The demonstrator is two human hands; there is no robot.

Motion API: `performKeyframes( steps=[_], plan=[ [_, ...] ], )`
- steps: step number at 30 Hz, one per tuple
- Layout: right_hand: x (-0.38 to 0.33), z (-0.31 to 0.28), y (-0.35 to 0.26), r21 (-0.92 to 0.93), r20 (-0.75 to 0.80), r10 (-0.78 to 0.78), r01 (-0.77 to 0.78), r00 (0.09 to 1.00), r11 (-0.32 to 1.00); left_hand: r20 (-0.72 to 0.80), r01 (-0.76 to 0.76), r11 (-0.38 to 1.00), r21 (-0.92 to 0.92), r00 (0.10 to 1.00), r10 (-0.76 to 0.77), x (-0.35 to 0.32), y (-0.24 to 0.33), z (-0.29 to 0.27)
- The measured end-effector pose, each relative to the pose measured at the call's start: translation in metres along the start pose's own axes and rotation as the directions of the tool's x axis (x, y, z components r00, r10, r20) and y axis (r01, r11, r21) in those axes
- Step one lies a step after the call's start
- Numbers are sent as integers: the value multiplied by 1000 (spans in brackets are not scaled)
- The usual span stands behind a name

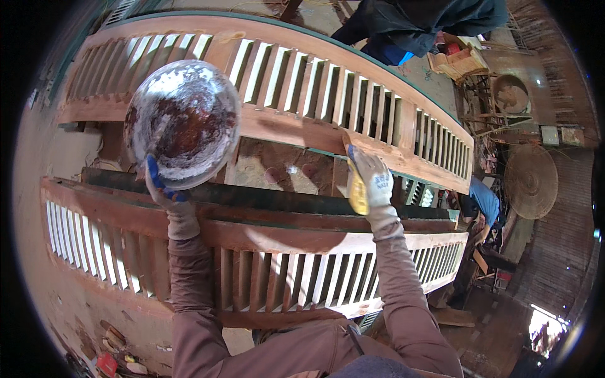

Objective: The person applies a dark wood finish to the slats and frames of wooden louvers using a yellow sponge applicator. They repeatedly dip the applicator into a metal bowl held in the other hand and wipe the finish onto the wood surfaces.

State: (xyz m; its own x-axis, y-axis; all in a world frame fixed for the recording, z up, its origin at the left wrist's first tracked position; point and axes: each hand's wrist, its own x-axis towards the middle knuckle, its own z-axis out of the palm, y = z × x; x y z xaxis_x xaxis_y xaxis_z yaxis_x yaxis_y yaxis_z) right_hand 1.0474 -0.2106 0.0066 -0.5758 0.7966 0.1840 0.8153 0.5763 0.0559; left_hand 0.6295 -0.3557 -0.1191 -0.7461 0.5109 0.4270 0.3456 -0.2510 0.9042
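My left hand (pixel 169 195), in a white and blue work glove, grips the near rim of a round metal basin (pixel 183 120). The basin is tilted toward me, and its inside is smeared with whitish and reddish-brown residue. My right hand (pixel 377 179), gloved alike, is closed around a flat yellow tool (pixel 358 189); its exact kind is hard to make out. That hand is beside the near edge of a long louvered wooden shutter panel (pixel 277 123). Whether the tool touches the wood, I cannot tell.
A second louvered panel (pixel 353 242) lies nearer me, under my forearms. Beyond the far panel stands a person in dark clothing (pixel 435 19); another person in blue (pixel 484 201) is at the right. A round woven tray (pixel 531 181) and a wooden chair-like piece (pixel 459 61) are also on the right.
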Motion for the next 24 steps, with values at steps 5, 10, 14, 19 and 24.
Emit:
performKeyframes(
  steps=[5,10,14,19,24],
  plan=[
    [20,-58,-79,214,-119,-113,137,986,967,100,-51,997,-60,993,57,-11,20,7],
    [63,-72,-143,471,-218,-75,173,973,865,231,-226,974,-9,947,222,-11,18,7],
    [94,-40,-163,84,-319,-275,316,907,945,323,-368,928,52,886,334,-7,23,10],
    [133,-44,-217,593,-61,145,-81,988,801,336,-393,910,133,882,331,-11,22,10],
    [127,-54,-237,684,25,86,-79,996,725,310,542,603,-585,837,-451,-3,44,25]
  ],
)
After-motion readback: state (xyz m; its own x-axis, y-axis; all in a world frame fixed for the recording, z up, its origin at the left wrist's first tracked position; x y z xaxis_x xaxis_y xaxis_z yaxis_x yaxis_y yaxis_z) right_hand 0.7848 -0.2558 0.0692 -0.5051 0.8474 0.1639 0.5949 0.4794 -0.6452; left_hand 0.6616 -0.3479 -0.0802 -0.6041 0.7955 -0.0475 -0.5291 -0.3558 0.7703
